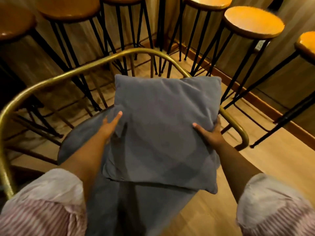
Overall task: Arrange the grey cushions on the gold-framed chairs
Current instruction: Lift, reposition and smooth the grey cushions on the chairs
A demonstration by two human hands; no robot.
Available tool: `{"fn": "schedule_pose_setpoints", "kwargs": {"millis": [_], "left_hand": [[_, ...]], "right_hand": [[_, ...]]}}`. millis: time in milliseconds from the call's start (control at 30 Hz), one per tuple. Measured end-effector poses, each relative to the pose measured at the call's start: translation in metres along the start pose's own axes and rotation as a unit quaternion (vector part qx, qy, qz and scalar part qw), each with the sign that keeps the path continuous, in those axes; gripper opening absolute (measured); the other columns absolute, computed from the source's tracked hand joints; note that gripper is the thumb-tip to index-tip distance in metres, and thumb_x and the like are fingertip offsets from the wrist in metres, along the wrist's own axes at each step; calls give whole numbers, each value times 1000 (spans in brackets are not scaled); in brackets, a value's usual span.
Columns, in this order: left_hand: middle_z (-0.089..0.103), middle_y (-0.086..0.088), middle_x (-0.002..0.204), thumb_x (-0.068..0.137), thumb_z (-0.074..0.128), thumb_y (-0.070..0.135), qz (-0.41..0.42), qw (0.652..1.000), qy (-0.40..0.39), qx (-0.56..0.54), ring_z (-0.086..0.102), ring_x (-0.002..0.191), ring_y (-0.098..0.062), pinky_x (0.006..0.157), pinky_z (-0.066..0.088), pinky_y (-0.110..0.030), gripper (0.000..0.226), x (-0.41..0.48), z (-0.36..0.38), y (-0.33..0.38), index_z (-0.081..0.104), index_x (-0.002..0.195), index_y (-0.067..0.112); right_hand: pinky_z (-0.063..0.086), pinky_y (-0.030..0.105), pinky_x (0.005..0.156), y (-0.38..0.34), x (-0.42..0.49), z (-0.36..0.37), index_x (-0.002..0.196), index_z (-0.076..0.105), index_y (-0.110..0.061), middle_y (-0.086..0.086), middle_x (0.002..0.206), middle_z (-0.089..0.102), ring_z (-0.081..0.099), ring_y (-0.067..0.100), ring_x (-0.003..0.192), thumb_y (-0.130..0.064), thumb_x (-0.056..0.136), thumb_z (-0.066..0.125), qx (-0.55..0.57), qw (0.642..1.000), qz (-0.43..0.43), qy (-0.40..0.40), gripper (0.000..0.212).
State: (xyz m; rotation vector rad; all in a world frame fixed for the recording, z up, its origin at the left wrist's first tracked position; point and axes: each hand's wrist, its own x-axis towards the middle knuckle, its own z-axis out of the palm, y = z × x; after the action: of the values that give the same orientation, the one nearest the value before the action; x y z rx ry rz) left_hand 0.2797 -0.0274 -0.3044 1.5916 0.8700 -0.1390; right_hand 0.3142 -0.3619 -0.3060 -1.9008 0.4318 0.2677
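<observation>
While the left hand (111, 124) and right hand (208, 133) clasp its side edges, thumbs on top, the grey cushion (163, 132) hangs square between them, over the padded grey seat (80, 138) of the gold-framed chair (56, 79). Its far edge is close to the curved backrest ahead. Soft, creased, plain fabric.
</observation>
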Motion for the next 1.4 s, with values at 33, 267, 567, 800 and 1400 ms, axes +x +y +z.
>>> {"fn": "schedule_pose_setpoints", "kwargs": {"millis": [33, 267, 567, 800, 1400], "left_hand": [[25, -7, 159, 65, 62, 72, 5, 1000, -3, -11, 29, 144, -32, 115, 30, -47, 109, 9, 0, 0, 23, 152, 18], [42, -6, 150, 66, 74, 56, 35, 999, -22, 22, 44, 135, -29, 108, 40, -40, 101, 50, 18, -36, 30, 148, 18], [41, -5, 149, 75, 73, 45, 50, 996, 71, -33, 46, 132, -30, 107, 41, -40, 89, -10, -9, -43, 27, 147, 23], [43, -7, 147, 67, 76, 52, -21, 989, 135, -48, 46, 130, -33, 108, 40, -47, 98, -89, -36, -81, 26, 146, 21], [38, -9, 151, 64, 80, 49, -128, 980, 135, -74, 42, 133, -36, 110, 37, -52, 108, -123, -8, -177, 17, 150, 30]], "right_hand": [[38, 44, 108, 6, 8, 0, 149, 5, -35, -1, 155, 26, 36, 26, 137, -49, 68, 79, 5, 1000, 10, -3, 111], [39, 40, 102, 39, 35, 16, 148, 11, -34, 1, 151, 34, 41, 29, 133, -47, 69, 76, 31, 999, -16, 25, 104], [44, 32, 90, -6, 21, 4, 142, 36, -29, -4, 141, 50, 53, 16, 115, -45, 65, 81, 17, 997, -65, -38, 90], [46, 35, 83, -41, 7, 14, 137, 45, -22, 1, 134, 56, 57, 21, 109, -46, 65, 81, -57, 985, -56, -152, 84], [42, 33, 83, 19, 21, 27, 138, 46, -19, 8, 139, 53, 53, 31, 122, -34, 75, 77, -169, 964, -14, -205, 72]]}}
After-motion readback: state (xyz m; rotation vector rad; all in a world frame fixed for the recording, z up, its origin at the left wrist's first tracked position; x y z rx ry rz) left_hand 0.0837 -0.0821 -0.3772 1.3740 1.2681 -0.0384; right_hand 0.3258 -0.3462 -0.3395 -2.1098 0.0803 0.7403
